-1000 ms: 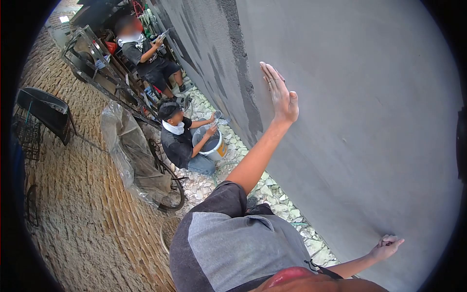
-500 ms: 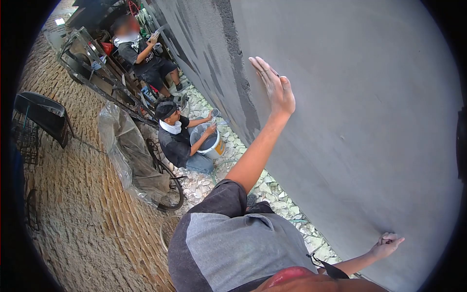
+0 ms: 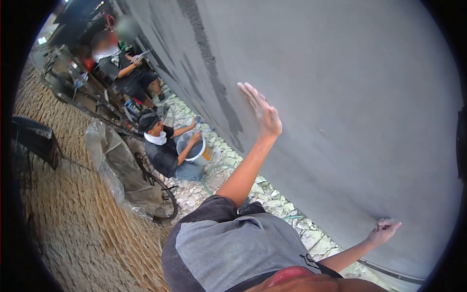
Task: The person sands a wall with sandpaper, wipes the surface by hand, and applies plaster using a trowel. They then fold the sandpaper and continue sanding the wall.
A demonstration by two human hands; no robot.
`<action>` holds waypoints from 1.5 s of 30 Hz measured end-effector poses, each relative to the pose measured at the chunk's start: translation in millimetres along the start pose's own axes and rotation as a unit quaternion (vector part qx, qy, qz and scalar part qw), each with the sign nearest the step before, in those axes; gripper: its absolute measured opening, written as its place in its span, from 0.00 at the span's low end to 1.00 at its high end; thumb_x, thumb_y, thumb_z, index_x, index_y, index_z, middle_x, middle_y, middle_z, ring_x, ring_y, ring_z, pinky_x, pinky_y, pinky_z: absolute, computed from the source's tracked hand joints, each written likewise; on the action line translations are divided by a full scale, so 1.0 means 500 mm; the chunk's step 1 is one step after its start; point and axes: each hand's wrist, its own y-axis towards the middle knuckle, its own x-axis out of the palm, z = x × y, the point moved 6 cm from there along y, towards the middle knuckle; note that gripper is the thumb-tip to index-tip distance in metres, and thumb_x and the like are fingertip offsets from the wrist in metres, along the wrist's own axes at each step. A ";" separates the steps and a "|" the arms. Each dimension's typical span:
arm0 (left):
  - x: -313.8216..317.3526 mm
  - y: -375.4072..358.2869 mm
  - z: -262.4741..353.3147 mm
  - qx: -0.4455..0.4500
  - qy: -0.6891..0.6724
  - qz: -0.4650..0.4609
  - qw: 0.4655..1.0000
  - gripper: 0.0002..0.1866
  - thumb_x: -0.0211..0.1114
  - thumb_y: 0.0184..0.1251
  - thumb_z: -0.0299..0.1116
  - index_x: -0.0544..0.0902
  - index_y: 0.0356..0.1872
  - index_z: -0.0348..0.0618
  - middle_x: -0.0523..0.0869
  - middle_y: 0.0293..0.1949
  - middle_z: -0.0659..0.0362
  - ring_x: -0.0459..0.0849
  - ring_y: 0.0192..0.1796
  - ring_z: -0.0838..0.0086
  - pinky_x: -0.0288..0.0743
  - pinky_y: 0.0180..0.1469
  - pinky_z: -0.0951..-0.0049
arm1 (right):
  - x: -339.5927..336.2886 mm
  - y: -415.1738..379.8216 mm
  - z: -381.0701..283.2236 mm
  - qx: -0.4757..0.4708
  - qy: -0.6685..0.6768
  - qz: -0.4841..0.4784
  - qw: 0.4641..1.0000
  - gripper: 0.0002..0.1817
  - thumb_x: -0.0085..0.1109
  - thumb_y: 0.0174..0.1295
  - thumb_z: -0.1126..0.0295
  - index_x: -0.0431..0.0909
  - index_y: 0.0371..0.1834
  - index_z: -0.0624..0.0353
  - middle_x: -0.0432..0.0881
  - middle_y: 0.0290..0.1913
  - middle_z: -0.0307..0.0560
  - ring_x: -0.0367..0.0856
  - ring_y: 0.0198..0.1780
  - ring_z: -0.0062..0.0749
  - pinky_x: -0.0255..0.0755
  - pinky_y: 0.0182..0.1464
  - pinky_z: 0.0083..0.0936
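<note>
My left hand (image 3: 262, 114) is raised against a grey plastered wall (image 3: 350, 73), its fingers long and straight, with pale dust on the fingertips. The palm side faces the wall. Lower down, my right hand (image 3: 383, 231) is close against the same wall, fingers curled in and one digit pointing right. I cannot tell whether anything sits within those curled fingers. A darker, rough strip (image 3: 206, 53) runs down the wall to the left of my left hand.
A co-worker (image 3: 163, 146) crouches on broken white stones (image 3: 224, 158), hands over a white bucket (image 3: 200, 155). Another person (image 3: 121, 70) sits farther back. A plastic-covered bicycle (image 3: 124, 170), a metal frame (image 3: 92, 102) and a wheelbarrow (image 3: 36, 138) stand left, by a brick surface (image 3: 92, 219).
My left hand has slid down the wall toward me, fingers still stretched. My right hand stays low on the wall. The view has shifted, and the seated person's hands are lower.
</note>
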 end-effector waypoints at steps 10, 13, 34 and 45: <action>-0.038 0.182 -0.007 0.063 0.035 0.005 0.997 0.51 0.22 0.76 0.71 0.30 0.79 0.30 0.24 0.80 0.39 0.20 0.82 0.52 0.19 0.81 0.52 | -0.012 0.003 0.006 0.007 -0.018 0.023 1.000 0.37 0.36 0.81 0.44 0.64 0.13 0.55 0.54 0.12 0.31 0.48 0.13 0.15 0.36 0.16 0.19; -0.045 0.211 -0.022 0.006 -0.009 0.015 1.000 0.48 0.20 0.78 0.66 0.30 0.79 0.30 0.24 0.81 0.40 0.21 0.83 0.54 0.18 0.82 0.54 | -0.011 0.004 0.007 0.012 -0.009 0.008 1.000 0.37 0.36 0.81 0.44 0.64 0.13 0.55 0.54 0.12 0.31 0.48 0.14 0.15 0.37 0.16 0.19; -0.015 0.059 -0.017 0.028 0.003 0.034 0.999 0.44 0.23 0.81 0.62 0.32 0.80 0.32 0.27 0.82 0.41 0.23 0.83 0.54 0.18 0.81 0.52 | -0.007 0.001 0.010 0.010 0.024 0.018 0.999 0.37 0.36 0.81 0.43 0.65 0.14 0.56 0.53 0.13 0.31 0.47 0.14 0.15 0.35 0.17 0.19; -0.052 0.119 -0.103 -0.036 0.030 0.071 0.996 0.42 0.22 0.82 0.59 0.34 0.79 0.29 0.25 0.80 0.39 0.22 0.83 0.54 0.19 0.82 0.54 | -0.011 0.003 0.009 0.010 0.011 0.018 1.000 0.37 0.36 0.81 0.43 0.65 0.13 0.55 0.53 0.12 0.31 0.47 0.14 0.15 0.35 0.17 0.19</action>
